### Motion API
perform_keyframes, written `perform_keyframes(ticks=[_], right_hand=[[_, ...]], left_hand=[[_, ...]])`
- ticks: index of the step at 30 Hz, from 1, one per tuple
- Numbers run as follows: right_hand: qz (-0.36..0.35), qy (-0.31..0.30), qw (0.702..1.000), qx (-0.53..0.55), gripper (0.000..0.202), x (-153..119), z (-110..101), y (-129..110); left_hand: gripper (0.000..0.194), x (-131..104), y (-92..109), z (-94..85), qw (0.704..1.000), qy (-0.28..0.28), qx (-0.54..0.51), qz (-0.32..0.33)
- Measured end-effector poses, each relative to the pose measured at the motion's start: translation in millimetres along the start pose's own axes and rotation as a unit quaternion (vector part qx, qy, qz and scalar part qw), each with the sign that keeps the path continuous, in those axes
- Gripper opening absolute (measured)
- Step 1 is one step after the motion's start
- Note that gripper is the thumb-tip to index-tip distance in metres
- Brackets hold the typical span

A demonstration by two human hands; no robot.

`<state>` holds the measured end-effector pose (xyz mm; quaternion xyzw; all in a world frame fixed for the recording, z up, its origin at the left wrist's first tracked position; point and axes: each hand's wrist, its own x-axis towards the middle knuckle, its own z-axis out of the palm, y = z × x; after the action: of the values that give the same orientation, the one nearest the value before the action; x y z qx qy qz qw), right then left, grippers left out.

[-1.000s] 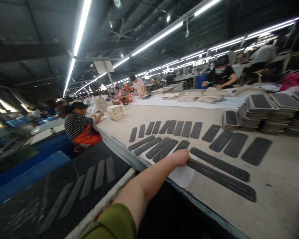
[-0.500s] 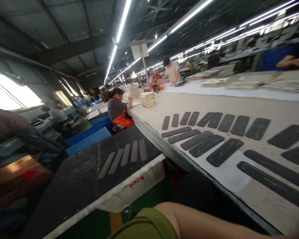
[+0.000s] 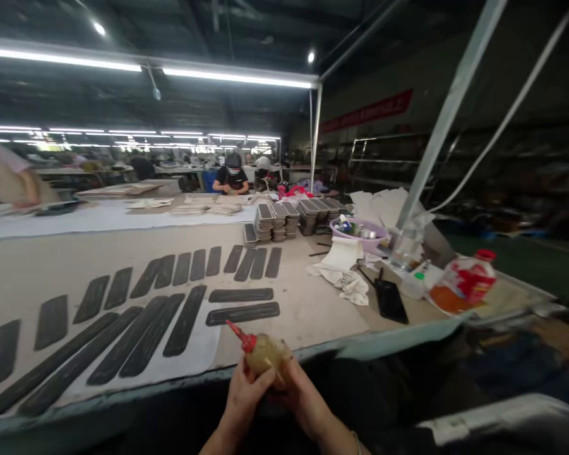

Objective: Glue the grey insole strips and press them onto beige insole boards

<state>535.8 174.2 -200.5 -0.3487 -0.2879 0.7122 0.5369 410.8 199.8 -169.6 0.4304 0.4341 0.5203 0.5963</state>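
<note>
Between both hands I hold a squeeze bottle (image 3: 266,354) of yellowish liquid with a red pointed nozzle, tilted so that its tip points up and to the left. My left hand (image 3: 246,395) wraps the nozzle side, thumb across the body. My right hand (image 3: 303,388) grips the other end; its fingers are partly hidden behind the bottle. Just beyond the nozzle, two dark rounded strips (image 3: 243,313) lie crosswise on the table (image 3: 303,316). Several more dark strips (image 3: 184,322) are spread to the left, some on white paper (image 3: 201,351).
Stacks of dark-faced pieces (image 3: 278,222) stand at the back, beside a purple basin (image 3: 360,230) of small items. To the right are a crumpled cloth (image 3: 353,287), a black tray-like object (image 3: 391,300) and a red-capped jug (image 3: 464,281). A metal post (image 3: 448,120) rises there. A co-worker (image 3: 231,177) sits across.
My view has swung right, from the black side table and seated co-worker to the strip table. Both hands now show around the squeeze bottle; before, only a forearm and green sleeve were visible.
</note>
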Motion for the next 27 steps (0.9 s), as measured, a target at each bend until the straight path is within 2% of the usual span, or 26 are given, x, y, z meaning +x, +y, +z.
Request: perform_keyframes(ticks=[3, 7, 10, 13, 16, 18, 20, 22, 24, 25, 27], right_hand=[[-0.032, 0.019, 0.992, -0.124, 0.086, -4.6, -3.5, -4.0], [-0.088, 0.074, 0.925, -0.361, 0.078, -14.5, -17.4, -15.1], [-0.109, 0.081, 0.908, -0.397, 0.083, -18.0, -22.1, -18.0], [-0.162, 0.055, 0.884, -0.435, 0.097, -17.4, -19.0, -17.7], [-0.171, 0.058, 0.864, -0.47, 0.103, -17.0, -15.4, -20.8], [-0.168, 0.076, 0.868, -0.462, 0.094, -18.7, -15.8, -27.1], [-0.18, 0.082, 0.879, -0.433, 0.075, -21.1, -20.8, -38.2], [-0.204, 0.098, 0.89, -0.396, 0.058, -23.3, -33.4, -55.5], [-0.234, 0.155, 0.88, -0.383, 0.056, -25.6, -56.5, -80.3], [-0.254, 0.193, 0.861, -0.396, 0.055, -27.4, -72.0, -95.4], [-0.323, 0.304, 0.781, -0.439, 0.06, -33.4, -108.3, -129.7]], left_hand=[[0.06, -3.1, 4.7, -0.4, 1.0, 0.009, 0.01, 0.008], [0.065, -0.5, 13.8, -3.8, 0.999, 0.021, 0.023, 0.014], [0.066, 5.5, 17.1, -8.5, 0.998, 0.013, 0.056, 0.004], [0.072, 10.0, 8.1, -9.6, 0.995, -0.046, 0.085, -0.024], [0.074, 10.9, -11.0, -6.3, 0.987, -0.123, 0.098, -0.014], [0.071, 11.0, -23.7, -3.5, 0.976, -0.193, 0.104, 0.014], [0.07, 12.5, -32.9, -1.3, 0.961, -0.249, 0.112, 0.048], [0.069, 16.9, -36.7, -0.3, 0.955, -0.248, 0.142, 0.079], [0.062, 26.1, -35.1, -0.5, 0.948, -0.216, 0.21, 0.104], [0.057, 32.6, -32.7, -0.9, 0.939, -0.201, 0.255, 0.118], [0.049, 48.6, -26.8, -1.6, 0.909, -0.179, 0.344, 0.152]])
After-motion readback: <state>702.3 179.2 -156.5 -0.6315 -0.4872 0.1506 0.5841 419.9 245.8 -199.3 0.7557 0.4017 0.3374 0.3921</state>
